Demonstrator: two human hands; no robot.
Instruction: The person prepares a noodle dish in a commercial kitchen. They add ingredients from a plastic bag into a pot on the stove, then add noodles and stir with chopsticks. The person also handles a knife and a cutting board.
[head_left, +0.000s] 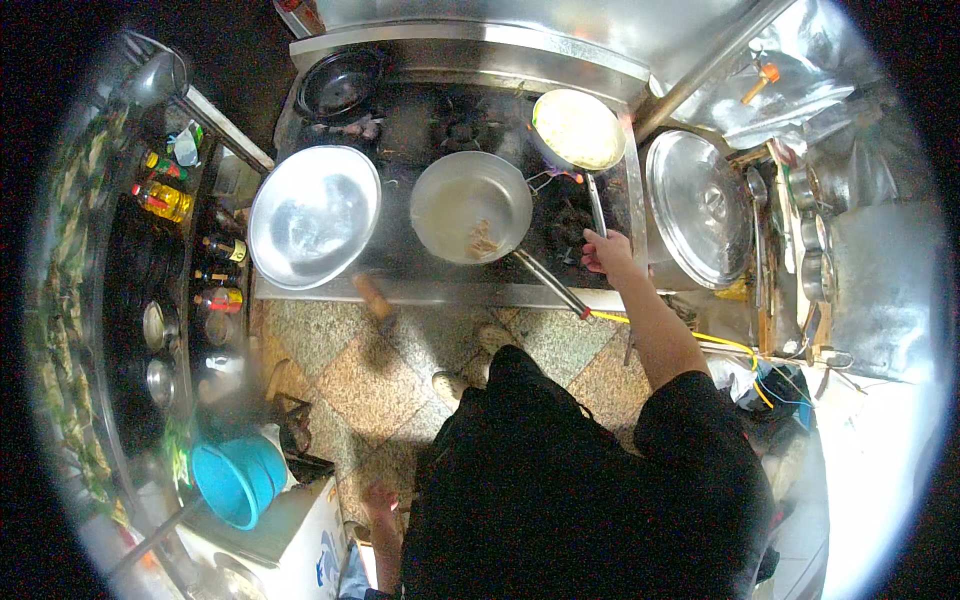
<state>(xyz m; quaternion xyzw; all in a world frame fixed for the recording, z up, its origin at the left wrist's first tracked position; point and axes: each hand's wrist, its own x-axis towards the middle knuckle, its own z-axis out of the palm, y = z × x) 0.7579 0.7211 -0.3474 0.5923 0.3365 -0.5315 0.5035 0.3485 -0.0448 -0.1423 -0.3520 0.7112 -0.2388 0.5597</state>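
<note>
My right hand (609, 255) grips the metal handle of a frying pan (579, 131) at the back right of the stove (405, 187). Pale yellow food fills the pan, and flame glows beneath its near edge. Left of it sits a deep metal saucepan (465, 176) with a little brown food (484, 238) at the bottom. The saucepan's handle points toward me, past the stove's front edge. Low beside my body hangs my left hand (381, 498), away from the stove; its fingers are too blurred to read.
A wide metal bowl (315, 214) covers the stove's left side. A large round lid (701, 210) leans at the right. Several bottles, including an oil bottle (163, 201), line the left shelf. A blue bucket (238, 480) stands behind left. A yellow hose (720, 339) runs along the right.
</note>
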